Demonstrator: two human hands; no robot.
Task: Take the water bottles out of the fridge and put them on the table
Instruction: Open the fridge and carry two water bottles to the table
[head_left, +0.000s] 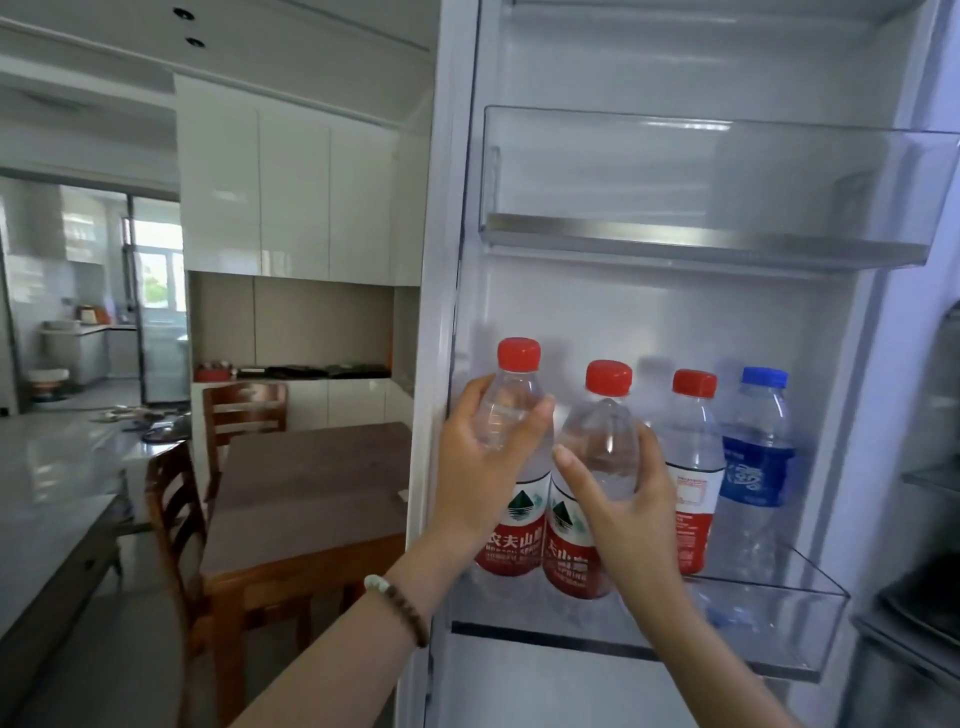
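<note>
Water bottles (693, 467) stood upright in the fridge's lower door shelf (779, 639); my left hand (483, 462) gripped the leftmost red-capped bottle (514, 540), my right hand (628, 504) clasped the second bottle (569, 551) just beside it, with a blue-capped bottle (756, 467) at the far right

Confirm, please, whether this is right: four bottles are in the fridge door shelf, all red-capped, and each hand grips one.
Not all: the head view shows the rightmost bottle blue-capped; the other three are red-capped. Four are indeed in the door shelf, and the left hand and right hand each grip one.
</note>
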